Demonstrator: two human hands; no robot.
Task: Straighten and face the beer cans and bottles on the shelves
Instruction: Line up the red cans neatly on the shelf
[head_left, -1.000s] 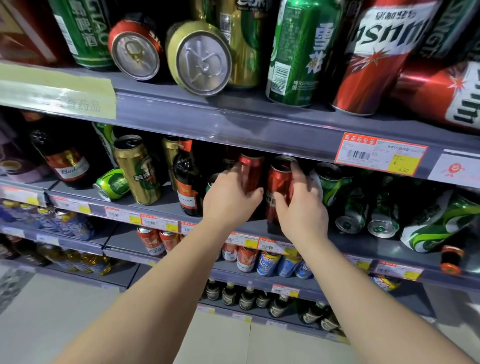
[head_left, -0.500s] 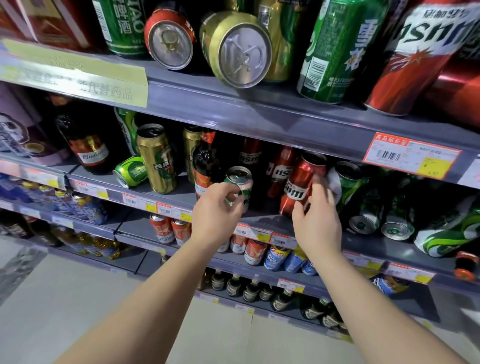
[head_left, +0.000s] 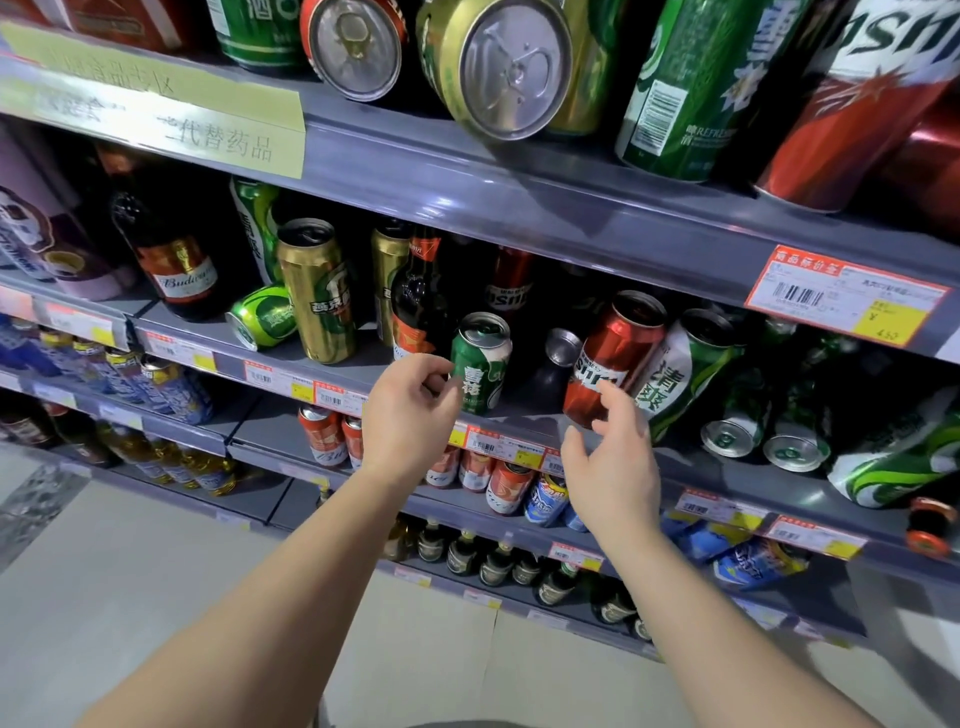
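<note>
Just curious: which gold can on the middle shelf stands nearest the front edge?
The tall gold can beside the tipped green can; the other gold can stands behind.

top shelf (head_left: 467, 171): two cans lying on their sides, ends outward, upright cans to their right.
middle shelf (head_left: 363, 371): large bottle (head_left: 171, 260) far left; lying can (head_left: 262, 314) to its right, just beside tall can (head_left: 318, 291); bottle (head_left: 418, 296) right of that.
short can (head_left: 480, 361): upright at the shelf front, before and right of the bottle.
tilted can (head_left: 613, 358): right of short can, leaning right against a tilted can behind it.
far right: cans lying ends outward.
left hand (head_left: 410, 415): before short can, fingertips near it.
right hand (head_left: 613, 467): before tilted can, below it.
lower shelves: can rows, bottles beneath.
</note>
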